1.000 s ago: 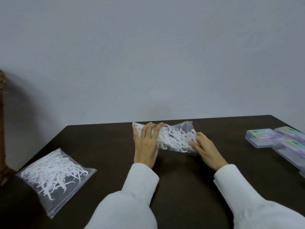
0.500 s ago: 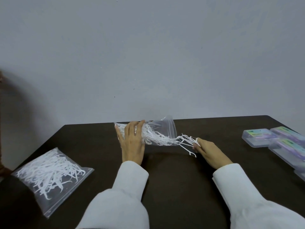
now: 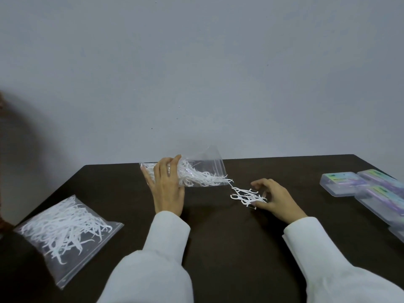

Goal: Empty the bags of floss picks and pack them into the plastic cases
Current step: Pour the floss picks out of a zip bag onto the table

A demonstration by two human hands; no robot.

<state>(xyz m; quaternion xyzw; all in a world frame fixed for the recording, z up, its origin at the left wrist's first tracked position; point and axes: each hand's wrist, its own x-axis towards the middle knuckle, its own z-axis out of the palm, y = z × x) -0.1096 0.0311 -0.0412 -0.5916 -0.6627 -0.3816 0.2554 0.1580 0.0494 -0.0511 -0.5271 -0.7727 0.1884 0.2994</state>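
Clear plastic crinkles under my left hand, whose curled fingers grip the closed end of the open zip bag at the far middle of the dark table; white floss picks inside it spill toward its mouth on the right, and a few poke out past the seal. My right hand rests on the table just right of that mouth, its fingers loosely curled around a small heap of loose floss picks, thumb on the near side and fingertips on the far side, touching them; whether they are truly pinched I cannot tell. A thin trail of picks links the heap to the bag's mouth. On the near left lies a second zip bag of floss picks, flat and sealed. Along the right edge sit clear plastic cases with green and purple labels, lids down, well apart from the heap. My white sleeves cover both forearms.
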